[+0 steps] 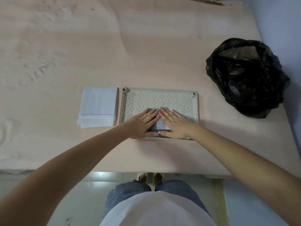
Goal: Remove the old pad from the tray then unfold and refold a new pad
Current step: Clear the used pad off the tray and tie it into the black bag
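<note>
I see both hands, left [142,123] and right [175,123], pressing flat with straight fingers on the folded pad [161,124] inside the perforated tray [162,97]. Spare pads [98,106] lie just left of the tray; a black bag [246,77] sits open on the desk [97,46].

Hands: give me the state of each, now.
Left hand: open, fingers straight, pressing flat on the folded pad in the tray.
Right hand: open, also flat on it.
</note>
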{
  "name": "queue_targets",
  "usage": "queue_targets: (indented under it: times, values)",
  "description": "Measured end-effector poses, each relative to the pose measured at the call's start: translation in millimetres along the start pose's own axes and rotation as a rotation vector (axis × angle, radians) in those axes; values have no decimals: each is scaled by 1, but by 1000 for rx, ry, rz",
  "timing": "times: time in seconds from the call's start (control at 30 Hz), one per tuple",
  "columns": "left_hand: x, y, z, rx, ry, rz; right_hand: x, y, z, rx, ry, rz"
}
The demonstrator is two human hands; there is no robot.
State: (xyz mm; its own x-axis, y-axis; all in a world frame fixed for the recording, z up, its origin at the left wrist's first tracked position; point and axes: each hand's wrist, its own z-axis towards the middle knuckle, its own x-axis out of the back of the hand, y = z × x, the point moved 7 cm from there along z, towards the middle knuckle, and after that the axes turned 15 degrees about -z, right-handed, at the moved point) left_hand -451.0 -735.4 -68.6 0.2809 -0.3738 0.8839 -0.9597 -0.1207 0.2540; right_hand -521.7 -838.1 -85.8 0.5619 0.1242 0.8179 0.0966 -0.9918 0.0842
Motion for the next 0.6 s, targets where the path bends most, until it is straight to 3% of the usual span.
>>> queue_targets:
  times: [0.17,0.27,0.5,0.6]
  values:
    - [4,7,-19,-184,58,37,15,4,-33,120,232,-71]
    - [-11,7,-22,-211,-11,148,-1,-11,-47,177,206,-77]
    - [-27,0,-17,-158,-52,160,-17,-14,-43,154,123,-21]
    - [-16,7,-20,-135,-78,48,-15,-12,-42,148,118,10]
